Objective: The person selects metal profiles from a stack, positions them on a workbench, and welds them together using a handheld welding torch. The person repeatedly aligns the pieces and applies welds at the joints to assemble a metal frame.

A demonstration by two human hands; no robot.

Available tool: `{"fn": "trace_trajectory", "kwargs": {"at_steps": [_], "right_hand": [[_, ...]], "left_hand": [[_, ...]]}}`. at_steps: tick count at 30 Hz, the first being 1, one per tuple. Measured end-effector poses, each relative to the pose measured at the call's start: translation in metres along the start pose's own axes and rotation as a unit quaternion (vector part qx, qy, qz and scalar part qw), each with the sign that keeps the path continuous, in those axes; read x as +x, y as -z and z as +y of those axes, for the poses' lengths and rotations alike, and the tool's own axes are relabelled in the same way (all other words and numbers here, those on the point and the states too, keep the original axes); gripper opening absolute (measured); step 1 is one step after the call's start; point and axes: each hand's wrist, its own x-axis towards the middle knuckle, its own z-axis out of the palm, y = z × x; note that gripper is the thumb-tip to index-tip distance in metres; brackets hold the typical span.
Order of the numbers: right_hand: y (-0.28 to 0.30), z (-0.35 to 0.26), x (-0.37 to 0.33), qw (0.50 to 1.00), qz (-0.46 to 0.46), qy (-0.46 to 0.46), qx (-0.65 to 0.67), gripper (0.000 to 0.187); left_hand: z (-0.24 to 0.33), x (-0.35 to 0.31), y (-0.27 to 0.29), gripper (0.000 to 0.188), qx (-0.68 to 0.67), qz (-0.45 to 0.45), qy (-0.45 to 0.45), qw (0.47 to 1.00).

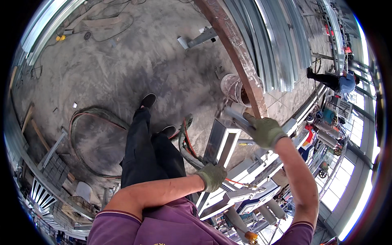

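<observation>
My left hand (212, 177), in a green work glove, is closed at the near end of a rectangular steel box section (212, 143). Its fingertips are partly hidden. My right hand (267, 132), gloved the same way, is wrapped round a grey bar-shaped tool (240, 119) held above the far end of the box section. The tool's far end is smeared, so its kind is unclear. Just beyond it stands a dirty white bucket (232, 87), beside a rusty brown steel beam (241, 57) that reaches close to my right hand.
Long galvanized profiles (271, 41) are stacked beyond the beam. Hoses (79, 114) loop across the concrete floor (175, 77) near my feet. A short metal offcut (200, 40) lies farther off. Another person (341, 81) stands at the far right. Grey steel framework (261, 167) fills the near right.
</observation>
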Motion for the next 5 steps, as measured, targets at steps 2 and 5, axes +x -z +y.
{"fn": "trace_trajectory", "kwargs": {"at_steps": [2,5], "right_hand": [[0.040,-0.006,0.021,0.987,-0.131,-0.085,0.043,0.053],[0.069,-0.005,0.022,0.977,-0.100,-0.138,0.125,0.054]], "left_hand": [[0.000,-0.001,0.002,0.044,-0.013,-0.008,0.006,1.000],[-0.001,-0.001,0.000,0.043,0.006,-0.001,0.011,1.000]]}}
